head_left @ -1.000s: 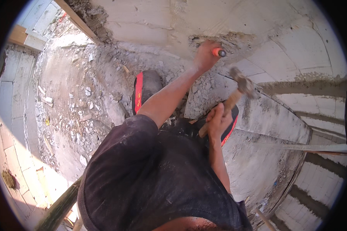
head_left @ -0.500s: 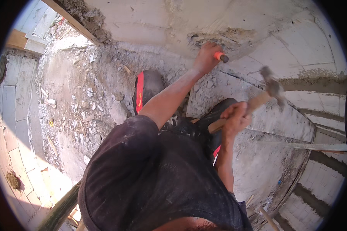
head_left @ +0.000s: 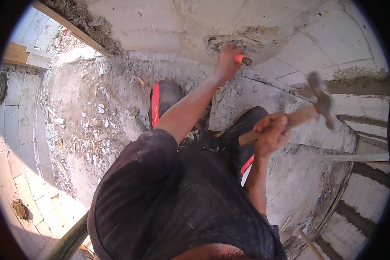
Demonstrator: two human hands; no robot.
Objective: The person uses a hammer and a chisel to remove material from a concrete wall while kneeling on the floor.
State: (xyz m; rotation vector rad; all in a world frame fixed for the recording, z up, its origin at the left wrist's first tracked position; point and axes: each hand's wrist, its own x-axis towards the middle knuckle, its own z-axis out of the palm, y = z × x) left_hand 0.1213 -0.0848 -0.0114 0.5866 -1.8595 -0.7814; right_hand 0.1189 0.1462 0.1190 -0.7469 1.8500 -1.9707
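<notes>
Worn on the head, the camera looks steeply down over the dark shirt [head_left: 182, 195], closest to it, toward the left hand [head_left: 229, 63] and right hand [head_left: 272, 133] farther off. It faces the pale wall [head_left: 147, 19] at the far edge of the floor [head_left: 76, 102] (a black fisheye rim rounds the view). Its reach seemingly passes the floor's right edge, though bending blurs that judgement.

And there's the left hand [head_left: 228, 63], far out in front, wrapped round an orange-sleeved tool [head_left: 242, 58], right at the ragged hollow [head_left: 264, 36] in the pale wall [head_left: 149, 19], the tool's dark end facing right! Nearer and to the right, the right hand [head_left: 273, 132] clasps a wooden-handled hammer [head_left: 303, 116], its blurred metal head well apart from the tool. Over on the left, pale rubble [head_left: 93, 149] litters the floor [head_left: 71, 99]; far left, a timber [head_left: 71, 28] slants across; near left, a thick pole [head_left: 69, 238].
</notes>
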